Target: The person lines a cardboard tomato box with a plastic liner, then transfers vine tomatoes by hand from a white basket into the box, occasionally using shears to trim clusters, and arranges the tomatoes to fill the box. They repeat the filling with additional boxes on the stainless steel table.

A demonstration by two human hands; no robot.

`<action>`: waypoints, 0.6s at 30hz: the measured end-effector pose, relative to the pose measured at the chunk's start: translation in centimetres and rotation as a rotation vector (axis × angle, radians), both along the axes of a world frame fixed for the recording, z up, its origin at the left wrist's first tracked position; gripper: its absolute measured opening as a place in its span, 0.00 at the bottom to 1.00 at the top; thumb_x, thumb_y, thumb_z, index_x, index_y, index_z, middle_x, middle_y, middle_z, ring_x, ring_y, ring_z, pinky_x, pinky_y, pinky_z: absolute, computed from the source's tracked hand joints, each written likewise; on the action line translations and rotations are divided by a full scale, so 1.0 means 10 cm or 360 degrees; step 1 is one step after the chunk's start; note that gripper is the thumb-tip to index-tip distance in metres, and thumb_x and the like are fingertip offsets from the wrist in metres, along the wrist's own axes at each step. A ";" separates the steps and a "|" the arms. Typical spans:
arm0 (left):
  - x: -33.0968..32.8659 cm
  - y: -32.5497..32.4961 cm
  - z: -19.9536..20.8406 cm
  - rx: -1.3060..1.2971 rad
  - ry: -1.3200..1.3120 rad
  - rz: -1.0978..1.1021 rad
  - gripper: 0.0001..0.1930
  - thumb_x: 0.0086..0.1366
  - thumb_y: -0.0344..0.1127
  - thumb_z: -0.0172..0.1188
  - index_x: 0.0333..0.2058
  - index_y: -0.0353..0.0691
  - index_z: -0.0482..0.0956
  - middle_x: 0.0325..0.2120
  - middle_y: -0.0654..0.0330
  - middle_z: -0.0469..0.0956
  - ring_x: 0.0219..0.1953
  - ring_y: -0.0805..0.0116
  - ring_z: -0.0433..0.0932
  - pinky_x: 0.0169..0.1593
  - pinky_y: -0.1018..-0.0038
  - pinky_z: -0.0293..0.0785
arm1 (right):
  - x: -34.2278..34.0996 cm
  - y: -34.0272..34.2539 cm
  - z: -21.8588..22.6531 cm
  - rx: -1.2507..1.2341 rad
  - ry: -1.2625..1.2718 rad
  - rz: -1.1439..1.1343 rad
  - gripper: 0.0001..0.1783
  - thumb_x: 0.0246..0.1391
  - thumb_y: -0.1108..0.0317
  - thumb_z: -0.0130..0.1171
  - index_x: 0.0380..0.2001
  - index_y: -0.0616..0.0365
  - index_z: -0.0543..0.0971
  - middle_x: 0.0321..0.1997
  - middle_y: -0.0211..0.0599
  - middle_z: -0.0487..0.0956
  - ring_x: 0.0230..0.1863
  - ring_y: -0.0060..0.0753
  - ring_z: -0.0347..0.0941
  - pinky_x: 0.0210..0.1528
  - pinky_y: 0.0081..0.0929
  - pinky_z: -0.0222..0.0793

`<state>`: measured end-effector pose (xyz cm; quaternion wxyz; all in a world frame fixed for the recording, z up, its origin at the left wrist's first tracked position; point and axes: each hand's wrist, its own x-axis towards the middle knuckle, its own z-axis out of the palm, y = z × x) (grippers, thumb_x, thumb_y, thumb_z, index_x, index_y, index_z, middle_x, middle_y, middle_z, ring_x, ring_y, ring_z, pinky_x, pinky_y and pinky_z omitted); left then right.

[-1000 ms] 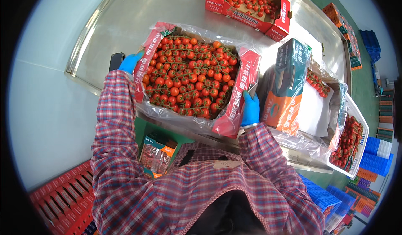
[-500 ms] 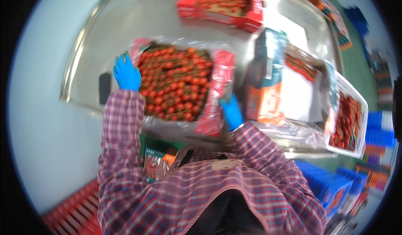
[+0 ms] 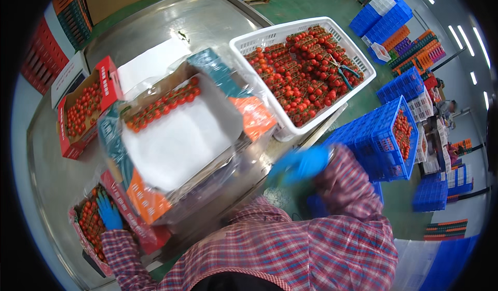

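Blue-gloved, the left hand (image 3: 109, 211) lies with fingers spread on the vine tomatoes (image 3: 91, 223) in the red box (image 3: 155, 237), at the near left of the counter (image 3: 194, 18). The right hand (image 3: 298, 166) is a blur by the near edge; whether it is open, closed or holding anything I cannot tell. Right of the red box stands a green-and-orange carton (image 3: 212, 68), with one tomato strand (image 3: 166, 106) along the far left of its white liner (image 3: 176, 140). Farther right, a white basket (image 3: 336, 105) holds more clusters and green-handled clippers (image 3: 344, 77). Each strand should be light, its fruit smooth and easily bruised, so the stem looks the safest hold. The filled box is probably heavy, better supported under both ends.
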<state>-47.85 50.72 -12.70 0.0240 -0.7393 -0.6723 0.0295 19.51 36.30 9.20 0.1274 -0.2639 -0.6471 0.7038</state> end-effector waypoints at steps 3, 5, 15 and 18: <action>0.14 0.14 0.51 -0.0105 -0.0239 -0.0201 0.30 0.58 0.25 0.49 0.60 0.38 0.56 0.63 0.50 0.51 0.63 0.50 0.51 0.63 0.61 0.48 | 1.48 0.79 -0.04 0.0365 -0.0861 -0.1010 0.14 0.53 0.70 0.53 0.43 0.56 0.77 0.45 0.38 0.77 0.46 0.28 0.73 0.51 0.26 0.68; 0.51 0.16 1.03 -0.0015 -0.0392 0.0036 0.26 0.60 0.26 0.48 0.59 0.36 0.59 0.62 0.50 0.53 0.63 0.53 0.53 0.64 0.63 0.48 | 2.19 1.40 -0.37 0.0942 -0.1928 -0.0900 0.26 0.47 0.76 0.55 0.51 0.45 0.71 0.54 0.36 0.71 0.55 0.35 0.67 0.53 0.29 0.66; 5.93 0.94 2.86 -0.0031 -0.1070 -0.1187 0.22 0.59 0.30 0.52 0.53 0.41 0.68 0.53 0.52 0.67 0.56 0.54 0.64 0.59 0.64 0.58 | 3.54 2.08 -0.53 0.0911 -0.1403 -0.0637 0.25 0.44 0.70 0.59 0.49 0.49 0.68 0.47 0.37 0.72 0.47 0.40 0.70 0.48 0.35 0.67; 7.43 1.36 2.48 -0.0508 -0.0870 -0.1487 0.18 0.62 0.36 0.48 0.51 0.43 0.70 0.49 0.51 0.70 0.53 0.55 0.68 0.56 0.65 0.63 | 3.79 1.66 -0.12 0.0199 -0.0119 -0.1439 0.19 0.47 0.73 0.58 0.43 0.56 0.67 0.37 0.29 0.69 0.42 0.27 0.71 0.44 0.26 0.68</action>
